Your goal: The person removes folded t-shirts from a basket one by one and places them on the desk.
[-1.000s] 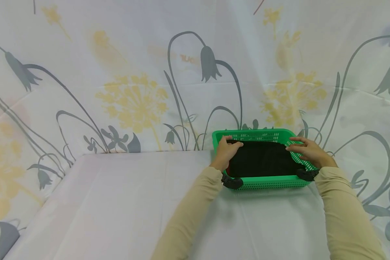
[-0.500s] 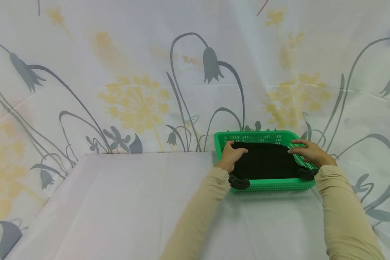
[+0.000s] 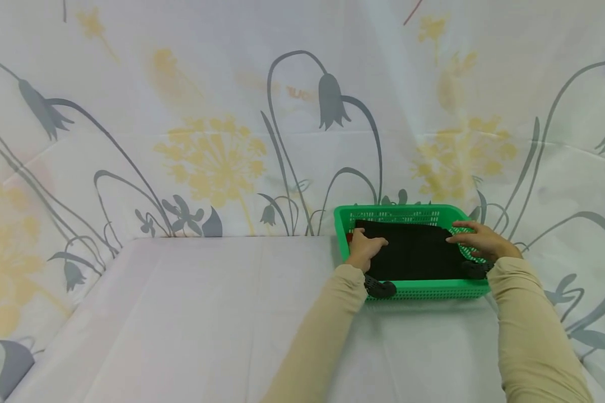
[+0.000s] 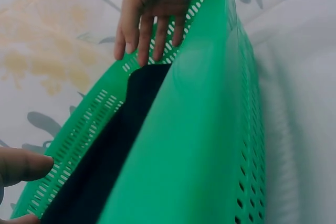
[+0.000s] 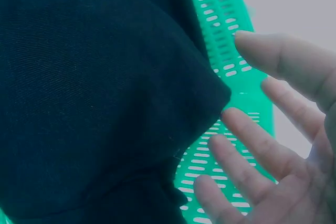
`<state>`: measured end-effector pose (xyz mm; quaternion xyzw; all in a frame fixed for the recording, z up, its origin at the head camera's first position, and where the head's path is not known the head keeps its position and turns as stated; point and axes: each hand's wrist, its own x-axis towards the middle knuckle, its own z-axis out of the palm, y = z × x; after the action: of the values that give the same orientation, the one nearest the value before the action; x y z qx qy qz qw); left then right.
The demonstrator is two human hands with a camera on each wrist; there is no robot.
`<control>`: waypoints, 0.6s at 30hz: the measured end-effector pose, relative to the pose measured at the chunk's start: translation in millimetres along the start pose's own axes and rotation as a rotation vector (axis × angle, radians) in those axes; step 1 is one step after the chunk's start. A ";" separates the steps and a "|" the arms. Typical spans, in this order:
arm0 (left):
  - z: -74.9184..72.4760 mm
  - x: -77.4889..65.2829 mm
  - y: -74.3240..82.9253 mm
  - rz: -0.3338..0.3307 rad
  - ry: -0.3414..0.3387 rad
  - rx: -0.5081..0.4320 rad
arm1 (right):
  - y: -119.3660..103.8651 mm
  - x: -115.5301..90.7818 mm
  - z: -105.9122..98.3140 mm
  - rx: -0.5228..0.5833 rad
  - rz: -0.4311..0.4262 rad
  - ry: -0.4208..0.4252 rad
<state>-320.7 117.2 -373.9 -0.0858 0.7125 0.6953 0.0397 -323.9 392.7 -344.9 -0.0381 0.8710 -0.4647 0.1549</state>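
Observation:
A black folded cloth (image 3: 415, 252), fine-ribbed in the right wrist view, lies in a green plastic basket (image 3: 428, 288). My left hand (image 3: 365, 249) is over the cloth's left end, thumb and fingers apart. In the left wrist view only fingertips (image 4: 31, 166) of it show at the lower left, by the slotted wall. At the basket's right end is my right hand (image 3: 481, 240), its fingers spread and nearly straight. One of its fingertips (image 5: 231, 115) comes right up to the cloth's rounded corner in the right wrist view.
A bit of something red (image 3: 349, 238) shows at the basket's left inner side, mostly hidden. The basket stands on a white-covered table (image 3: 196, 313), close to a flower-printed curtain (image 3: 222, 112) behind it. Black wrist straps (image 3: 380, 288) hang over the basket's front rim.
My left hand has shifted right and slightly nearer, from the cloth's left edge to over its left end. The red bit beside it shows again. My right hand stays almost in place.

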 end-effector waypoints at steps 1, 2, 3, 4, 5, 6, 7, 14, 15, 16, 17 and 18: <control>0.9 0.5 -0.9 -0.005 0.000 -0.001 | 0.7 0.7 0.2 -0.009 0.003 -0.006; 1.7 0.9 -1.7 -0.011 -0.002 -0.001 | 1.7 1.5 0.2 -0.016 0.007 -0.013; 2.6 1.4 -2.6 -0.016 -0.006 0.000 | 2.5 2.4 0.5 -0.026 0.011 -0.017; 3.1 1.7 -3.2 -0.020 -0.012 0.000 | 3.5 4.4 0.8 -0.037 0.010 -0.013; 3.4 1.9 -3.8 -0.024 -0.019 -0.005 | 4.6 6.0 0.8 -0.048 0.010 -0.017; 3.6 2.1 -4.1 -0.027 -0.027 -0.011 | 5.7 7.1 1.0 -0.063 0.002 -0.015; 3.8 2.5 -4.5 -0.032 -0.033 -0.015 | 6.3 7.9 0.9 -0.077 -0.001 -0.018; 5.3 7.1 -7.1 -0.068 -0.048 -0.019 | 9.7 14.8 1.7 -0.123 0.007 -0.023; 5.3 7.3 -7.2 -0.071 -0.047 -0.016 | 10.7 15.4 1.8 -0.122 0.007 -0.035; 5.2 7.5 -7.3 -0.075 -0.046 -0.015 | 12.2 16.3 1.8 -0.128 0.008 -0.043; 5.1 7.8 -7.4 -0.076 -0.046 -0.010 | 14.0 17.3 1.6 -0.129 0.003 -0.053; 5.0 8.0 -7.5 -0.078 -0.046 -0.007 | 15.7 17.6 1.7 -0.123 -0.005 -0.067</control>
<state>-327.6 121.5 -382.8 -0.0979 0.7052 0.6973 0.0828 -338.9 396.5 -362.8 -0.0652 0.8921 -0.4092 0.1801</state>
